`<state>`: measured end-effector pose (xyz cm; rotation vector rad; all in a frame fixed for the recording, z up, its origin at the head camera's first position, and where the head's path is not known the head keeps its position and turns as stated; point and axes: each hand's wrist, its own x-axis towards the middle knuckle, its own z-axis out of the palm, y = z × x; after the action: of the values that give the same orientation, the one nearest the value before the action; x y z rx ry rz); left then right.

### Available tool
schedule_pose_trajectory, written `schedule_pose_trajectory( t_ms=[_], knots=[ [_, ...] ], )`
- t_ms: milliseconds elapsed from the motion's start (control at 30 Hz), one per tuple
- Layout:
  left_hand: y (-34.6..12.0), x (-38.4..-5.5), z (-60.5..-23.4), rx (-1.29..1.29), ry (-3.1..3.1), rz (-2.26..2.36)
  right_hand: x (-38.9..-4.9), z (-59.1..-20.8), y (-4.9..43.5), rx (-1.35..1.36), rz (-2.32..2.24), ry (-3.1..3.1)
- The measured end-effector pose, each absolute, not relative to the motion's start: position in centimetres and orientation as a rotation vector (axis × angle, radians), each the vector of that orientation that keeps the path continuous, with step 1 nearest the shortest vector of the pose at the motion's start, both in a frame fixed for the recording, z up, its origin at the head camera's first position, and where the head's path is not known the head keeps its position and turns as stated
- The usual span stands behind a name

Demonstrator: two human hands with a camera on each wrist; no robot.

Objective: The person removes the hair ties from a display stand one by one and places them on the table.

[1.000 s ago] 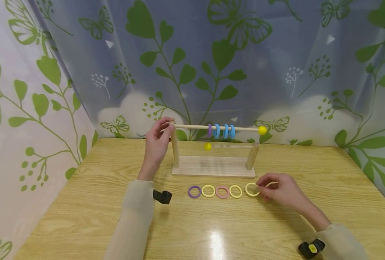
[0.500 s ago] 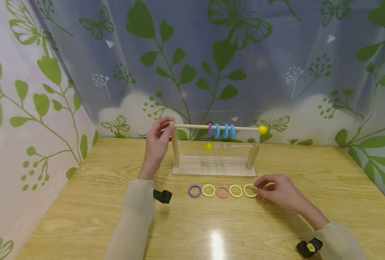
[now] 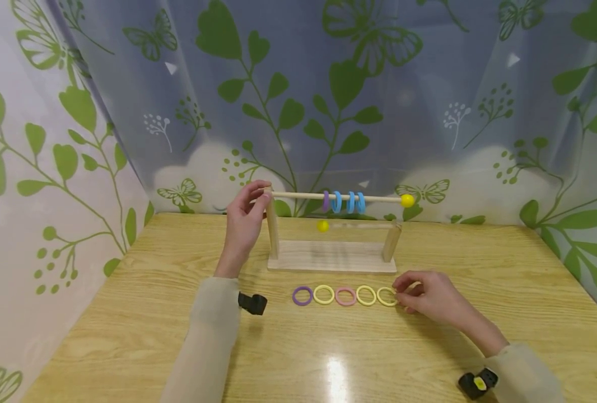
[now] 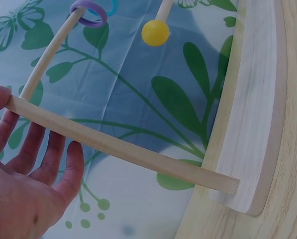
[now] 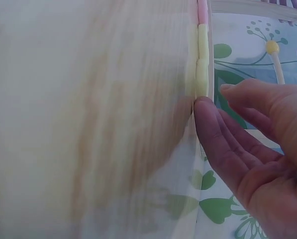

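My left hand (image 3: 245, 218) grips the top of the left post of a wooden stand (image 3: 331, 263), thumb on one side and fingers on the other. From that post a rod (image 3: 298, 196) runs right to a yellow ball, carrying one purple ring (image 3: 326, 201) and several light blue rings (image 3: 336, 202). On the table a row holds a purple ring (image 3: 295, 295), two-tone neighbours in yellow and a pink ring (image 3: 345, 304). At its right end, my right hand (image 3: 432, 294) touches a yellow ring (image 3: 379, 296) with its fingertips; the thumb (image 5: 233, 88) stands apart from it.
The table (image 3: 329, 341) has a wood grain surface. A lower rod (image 3: 364, 226) with a yellow ball (image 3: 322, 226) extends left from the short right post (image 3: 391, 243). Behind stands a leaf-patterned curtain (image 3: 298, 134). Each wrist wears a black camera (image 3: 252, 304).
My right hand has slid the end yellow ring left, up close to its neighbour in the row. The left hand has stayed at the post.
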<state>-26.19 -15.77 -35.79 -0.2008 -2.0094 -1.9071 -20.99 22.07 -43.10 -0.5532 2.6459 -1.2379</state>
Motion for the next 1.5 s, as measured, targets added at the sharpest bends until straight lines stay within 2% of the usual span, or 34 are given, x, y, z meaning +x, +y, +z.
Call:
schedule_pose_trajectory(
  t_ms=[1000,1500],
  knots=[
    [-15.8,-26.3,-35.9,-0.208,-1.985,-1.932,-21.2,-42.0,21.2,-0.616,-1.121,2.977],
    [-15.8,-26.4,-36.0,-0.201,-1.987,-1.916,-21.8,-41.1,19.4,-0.657,-1.344,3.124]
  ],
)
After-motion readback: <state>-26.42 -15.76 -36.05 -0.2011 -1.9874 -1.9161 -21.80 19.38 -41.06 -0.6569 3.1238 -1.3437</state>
